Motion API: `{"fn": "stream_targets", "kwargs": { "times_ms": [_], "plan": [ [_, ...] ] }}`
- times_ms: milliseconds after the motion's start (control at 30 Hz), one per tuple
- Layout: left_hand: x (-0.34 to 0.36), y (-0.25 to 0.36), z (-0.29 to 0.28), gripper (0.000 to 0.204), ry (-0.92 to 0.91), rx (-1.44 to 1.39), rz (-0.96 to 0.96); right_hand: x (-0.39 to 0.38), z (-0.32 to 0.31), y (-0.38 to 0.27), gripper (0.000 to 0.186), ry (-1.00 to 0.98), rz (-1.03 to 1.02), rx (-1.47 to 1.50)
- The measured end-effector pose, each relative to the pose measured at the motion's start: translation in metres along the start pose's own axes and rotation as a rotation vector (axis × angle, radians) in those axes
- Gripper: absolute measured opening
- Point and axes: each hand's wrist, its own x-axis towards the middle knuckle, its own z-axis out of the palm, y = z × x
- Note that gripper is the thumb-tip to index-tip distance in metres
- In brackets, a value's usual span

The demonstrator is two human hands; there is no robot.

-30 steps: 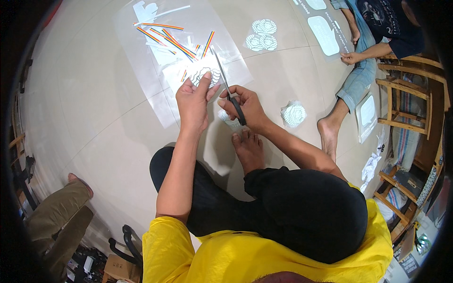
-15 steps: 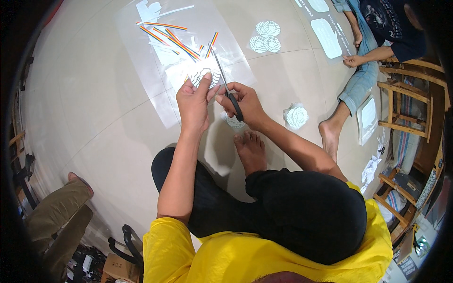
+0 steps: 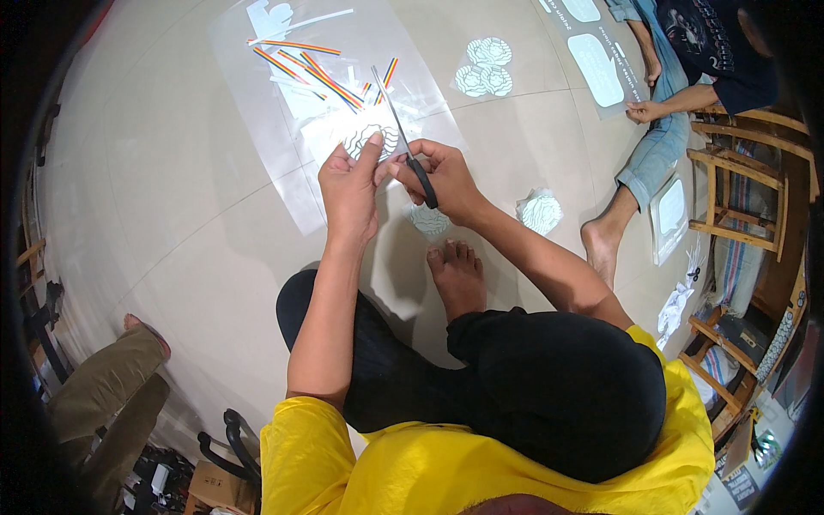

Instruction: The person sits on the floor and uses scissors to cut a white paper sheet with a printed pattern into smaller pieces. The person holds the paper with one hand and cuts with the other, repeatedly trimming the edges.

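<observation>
My left hand (image 3: 350, 184) pinches a white sticker sheet with wavy black lines (image 3: 371, 144), the thumb lying across its face. My right hand (image 3: 442, 180) is closed around a pair of scissors with black handles (image 3: 395, 120). The blades point away from me, along the right edge of the sheet. Right beneath my hands, on the floor by my foot, lies another wavy-lined cutout (image 3: 428, 220), partly covered by the right hand.
Rainbow-striped strips (image 3: 296, 47) and white scraps lie on a clear plastic sheet (image 3: 266, 142). Round wavy-lined cutouts (image 3: 489, 53) rest on the floor, with a stack of them (image 3: 540, 211) to the right. A person's hand (image 3: 645, 112) touches a printed sheet (image 3: 594, 70). Wooden chairs (image 3: 738, 193) stand at right.
My right hand and the scissors have shifted slightly left and away from me, and the blades lean a little more leftward. My left hand has moved barely leftward with the sheet.
</observation>
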Motion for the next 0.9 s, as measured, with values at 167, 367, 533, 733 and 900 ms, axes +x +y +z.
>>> {"fn": "stream_targets", "kwargs": {
  "times_ms": [167, 367, 533, 733, 900],
  "plan": [
    [0.003, 0.005, 0.001, 0.032, 0.028, 0.091, 0.037, 0.006, -0.01, -0.006, 0.031, 0.071, -0.083, -0.004],
    [0.004, 0.009, -0.012, 0.038, -0.133, 0.434, -0.077, 0.016, -0.028, -0.028, 0.046, 0.107, -0.23, -0.051],
    [0.001, 0.006, -0.003, 0.038, -0.074, 0.351, -0.008, 0.009, -0.032, -0.032, 0.047, 0.071, -0.191, -0.046],
    [-0.001, 0.01, 0.0, 0.033, -0.074, 0.09, -0.109, 0.0, -0.02, -0.031, 0.045, 0.104, -0.22, 0.032],
    [0.002, 0.007, -0.006, 0.027, -0.085, 0.227, -0.104, -0.004, -0.014, -0.018, 0.05, 0.121, -0.225, 0.016]
  ]
}}
